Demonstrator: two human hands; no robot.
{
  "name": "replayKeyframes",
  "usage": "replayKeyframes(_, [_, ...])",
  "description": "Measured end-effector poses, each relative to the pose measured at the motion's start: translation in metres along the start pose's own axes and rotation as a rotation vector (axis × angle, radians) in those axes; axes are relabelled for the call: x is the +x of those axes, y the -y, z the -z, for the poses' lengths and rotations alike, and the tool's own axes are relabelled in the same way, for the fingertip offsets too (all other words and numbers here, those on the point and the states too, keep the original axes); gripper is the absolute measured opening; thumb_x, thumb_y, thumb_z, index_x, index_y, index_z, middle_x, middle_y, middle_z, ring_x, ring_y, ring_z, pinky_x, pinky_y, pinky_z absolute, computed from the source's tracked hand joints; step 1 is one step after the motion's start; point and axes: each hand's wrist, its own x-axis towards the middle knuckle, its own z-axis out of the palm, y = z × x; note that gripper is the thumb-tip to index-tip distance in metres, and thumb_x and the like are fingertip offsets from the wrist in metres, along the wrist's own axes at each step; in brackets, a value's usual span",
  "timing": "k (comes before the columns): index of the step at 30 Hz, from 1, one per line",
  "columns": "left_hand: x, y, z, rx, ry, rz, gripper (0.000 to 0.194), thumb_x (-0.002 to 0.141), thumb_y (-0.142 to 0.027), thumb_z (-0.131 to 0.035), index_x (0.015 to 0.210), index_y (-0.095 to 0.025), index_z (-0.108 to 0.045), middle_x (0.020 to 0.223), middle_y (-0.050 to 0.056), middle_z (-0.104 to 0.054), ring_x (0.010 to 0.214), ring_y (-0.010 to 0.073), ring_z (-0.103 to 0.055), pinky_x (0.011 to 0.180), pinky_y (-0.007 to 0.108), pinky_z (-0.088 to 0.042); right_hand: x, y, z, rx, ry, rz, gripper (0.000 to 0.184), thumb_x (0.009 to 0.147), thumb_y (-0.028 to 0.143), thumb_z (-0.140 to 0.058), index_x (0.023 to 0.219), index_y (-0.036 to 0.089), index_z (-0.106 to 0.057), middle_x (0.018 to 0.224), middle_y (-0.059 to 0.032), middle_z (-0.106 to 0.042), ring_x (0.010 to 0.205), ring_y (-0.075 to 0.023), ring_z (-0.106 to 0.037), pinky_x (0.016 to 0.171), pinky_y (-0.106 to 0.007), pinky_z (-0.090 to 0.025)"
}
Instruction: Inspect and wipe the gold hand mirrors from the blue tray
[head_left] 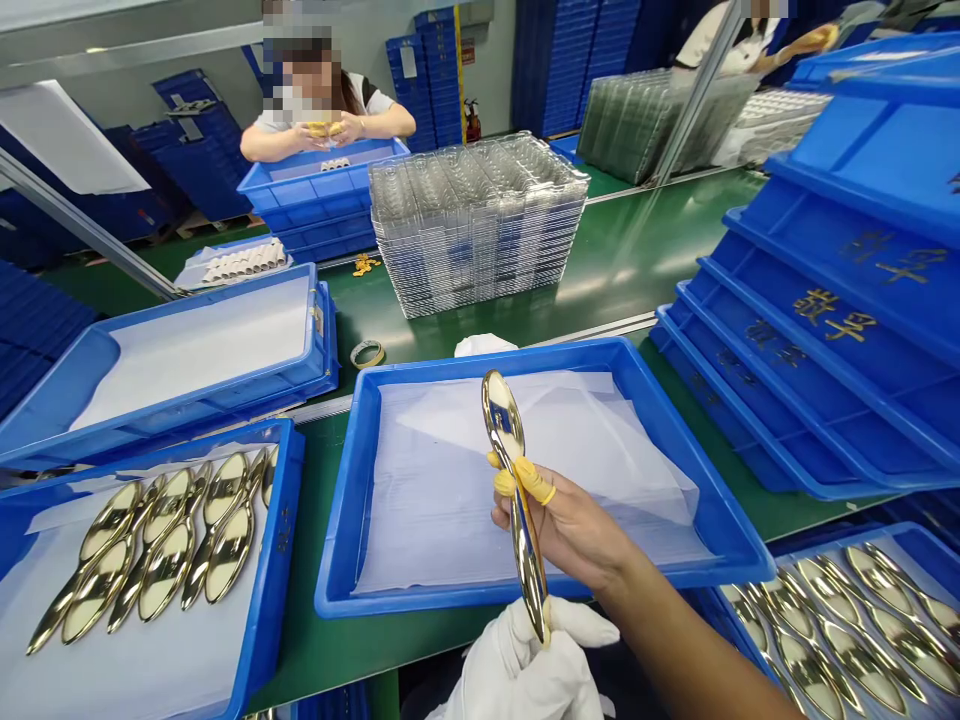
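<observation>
My right hand (574, 525), bare with yellow finger cots on the fingertips, pinches a long shiny gold spoon-shaped piece (504, 425) at its middle and holds it upright. My left hand (517, 665), in a white glove, grips the piece's lower end. Both hands hover over the near edge of a blue tray (337, 560) lined with white paper and holding nothing else.
A blue tray (281, 560) at the left holds several gold pieces (165, 545); another tray of gold pieces (847, 625) sits at the bottom right. Stacked blue trays (840, 330) rise at the right, clear blister trays (480, 220) behind. A person (330, 100) works across the green belt.
</observation>
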Motion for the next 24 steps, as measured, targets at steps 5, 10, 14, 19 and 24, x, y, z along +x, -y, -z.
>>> replayKeyframes(5, [0.0, -0.001, 0.001, -0.04, 0.047, -0.022, 0.062, 0.075, -0.066, -0.073, 0.113, -0.017, -0.068, 0.061, 0.002, -0.065, 0.04, 0.0078, -0.048, 0.053, 0.026, -0.044, 0.0, -0.007, 0.004, 0.007, 0.066, 0.015, 0.034, 0.078, 0.05, -0.082, 0.09, 0.02, -0.071, 0.068, 0.0052, -0.051, 0.063, -0.0105, -0.043, 0.073, -0.028, -0.046])
replayKeyframes(10, [0.001, -0.011, 0.001, -0.075, 0.084, -0.027, 0.066, 0.071, -0.067, -0.076, 0.109, -0.014, -0.068, 0.063, 0.002, -0.066, 0.042, 0.0072, -0.05, 0.057, 0.026, -0.047, -0.002, -0.01, 0.007, 0.001, 0.12, -0.009, 0.04, 0.079, 0.055, -0.08, 0.094, 0.019, -0.071, 0.065, 0.0062, -0.051, 0.062, -0.0102, -0.045, 0.085, -0.032, -0.047])
replayKeyframes(14, [-0.001, -0.022, 0.0, -0.097, 0.113, -0.015, 0.065, 0.074, -0.067, -0.074, 0.109, -0.013, -0.067, 0.066, 0.003, -0.068, 0.043, 0.007, -0.053, 0.048, 0.019, -0.04, -0.004, -0.013, 0.008, 0.001, 0.143, -0.04, 0.042, 0.074, 0.055, -0.083, 0.093, 0.018, -0.075, 0.068, 0.0042, -0.057, 0.069, -0.0114, -0.053, 0.096, -0.038, -0.048])
replayKeyframes(19, [-0.001, -0.027, 0.002, -0.097, 0.116, -0.013, 0.06, 0.079, -0.063, -0.072, 0.111, -0.014, -0.064, 0.068, 0.002, -0.069, 0.045, 0.0073, -0.054, 0.047, 0.018, -0.039, -0.006, -0.017, 0.011, -0.071, 0.154, -0.039, 0.041, 0.077, 0.058, -0.079, 0.086, 0.018, -0.078, 0.077, -0.001, -0.064, 0.081, -0.0165, -0.061, 0.106, -0.049, -0.043])
replayKeyframes(24, [0.002, -0.023, 0.0, -0.1, 0.099, -0.093, 0.06, 0.074, -0.065, -0.075, 0.105, -0.014, -0.064, 0.063, 0.001, -0.066, 0.042, 0.0066, -0.051, 0.047, 0.018, -0.038, -0.009, -0.019, 0.012, -0.065, 0.128, -0.067, 0.04, 0.076, 0.057, -0.081, 0.086, 0.018, -0.076, 0.086, -0.0042, -0.07, 0.087, -0.0195, -0.065, 0.107, -0.052, -0.042])
